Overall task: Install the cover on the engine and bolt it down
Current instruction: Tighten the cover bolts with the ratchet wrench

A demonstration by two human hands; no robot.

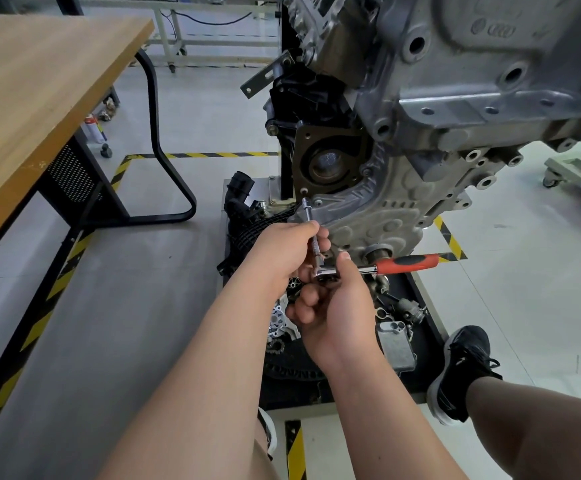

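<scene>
A: Where is the cover?

B: The ribbed grey cast-metal cover (pixel 386 220) lies against the face of the grey engine block (pixel 472 74), below the dark round seal housing (pixel 330 164).

A: And the hands?

B: The left hand (pixel 282 251) pinches the knurled steel extension bar (pixel 313 239), whose tip meets the cover's upper-left corner. The right hand (pixel 337 306) curls round the head of the orange-handled ratchet (pixel 407 263). The handle points right.

Markings: no legible text.
Engine (pixel 455 81) casting has embossed four-ring emblem (pixel 502 29); round mark (pixel 478 26) just beside it, unreadable.
</scene>
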